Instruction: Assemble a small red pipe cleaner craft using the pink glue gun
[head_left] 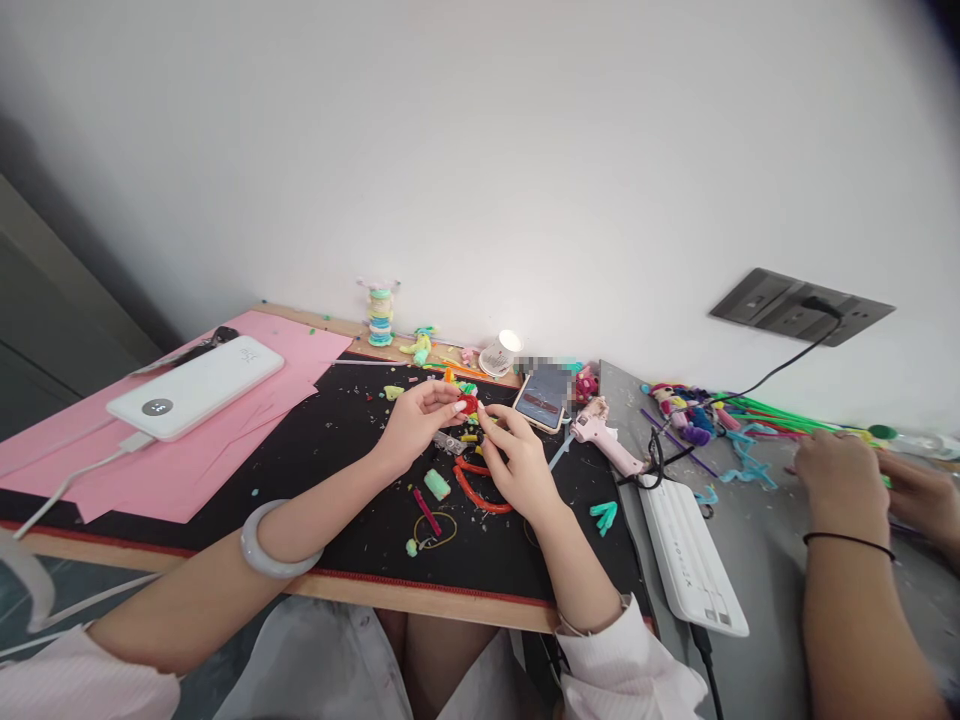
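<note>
The left hand (416,425) and the right hand (517,460) meet over the black mat (360,530) on the bench (450,598). Both have a grip on a small red bit (469,404), pinched in the fingertips. The red bit is up between the two hands. A green and white fuzzy bit (468,389) shows just behind it, but I cannot tell if the two are joined.

Under the right hand is a bent orange-red loop (478,500). Nearer the bench's front edge are a pale green lump (436,485), a dark pink strip (427,512) and a thin yellow band (448,537). The phone (543,396) is past the right hand, with a pink glue gun (604,437) near it. A white cup (495,356) leans by the wall (480,180).

On the left, a white power bank (202,385) sits on pink paper (225,480). Far right, another person's hand (840,470) is near green sticks (776,415).
</note>
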